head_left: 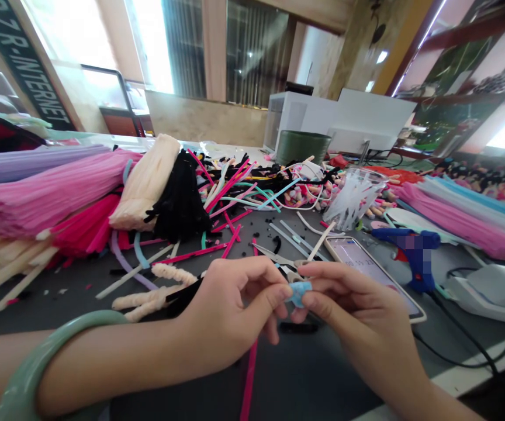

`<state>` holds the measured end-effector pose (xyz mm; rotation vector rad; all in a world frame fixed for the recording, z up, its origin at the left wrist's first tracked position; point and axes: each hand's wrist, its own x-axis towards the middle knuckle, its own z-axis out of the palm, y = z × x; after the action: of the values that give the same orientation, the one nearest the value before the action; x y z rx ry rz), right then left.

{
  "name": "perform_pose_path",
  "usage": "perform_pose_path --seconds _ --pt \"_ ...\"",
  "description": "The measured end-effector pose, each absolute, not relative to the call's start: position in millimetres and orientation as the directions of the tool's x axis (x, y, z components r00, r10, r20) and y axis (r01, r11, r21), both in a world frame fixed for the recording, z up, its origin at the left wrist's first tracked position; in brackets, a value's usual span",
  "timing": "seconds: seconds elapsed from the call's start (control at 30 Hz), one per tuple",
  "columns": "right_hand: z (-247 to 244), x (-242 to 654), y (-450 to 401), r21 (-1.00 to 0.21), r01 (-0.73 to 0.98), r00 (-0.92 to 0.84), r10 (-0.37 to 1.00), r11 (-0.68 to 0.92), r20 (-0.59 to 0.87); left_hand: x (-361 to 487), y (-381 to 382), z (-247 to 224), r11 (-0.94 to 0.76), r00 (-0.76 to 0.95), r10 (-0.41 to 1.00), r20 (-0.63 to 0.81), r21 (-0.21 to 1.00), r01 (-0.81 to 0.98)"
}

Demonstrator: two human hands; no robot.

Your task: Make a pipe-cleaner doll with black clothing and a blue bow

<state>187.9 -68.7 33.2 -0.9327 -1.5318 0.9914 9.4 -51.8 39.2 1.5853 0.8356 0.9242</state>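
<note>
A small light blue fuzzy piece is held between both hands, over the dark table. My left hand pinches its left side between thumb and fingertips, with a green bangle on the wrist. My right hand pinches its right side with thumb and forefinger. Scissors lie open just behind the fingers, their handles partly hidden. To the left of my left hand lies a cream twisted fuzzy figure, partly covered by the wrist. A pink stem lies below the hands.
Bundles of pink stems, cream stems and black stems fill the left. A phone, blue glue gun with cable, and cup of glue sticks stand right. Loose stems and a green pot lie behind.
</note>
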Motion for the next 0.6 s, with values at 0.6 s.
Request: perform_pose_path --seconds 0.6 --pt "32.7 189.3 -64.0 -0.990 -0.111 -0.252 0.961 0.085 0.110 10.9 -47.8 36.8 -0.023 0.505 0.858 0.097 0.988 -0.151"
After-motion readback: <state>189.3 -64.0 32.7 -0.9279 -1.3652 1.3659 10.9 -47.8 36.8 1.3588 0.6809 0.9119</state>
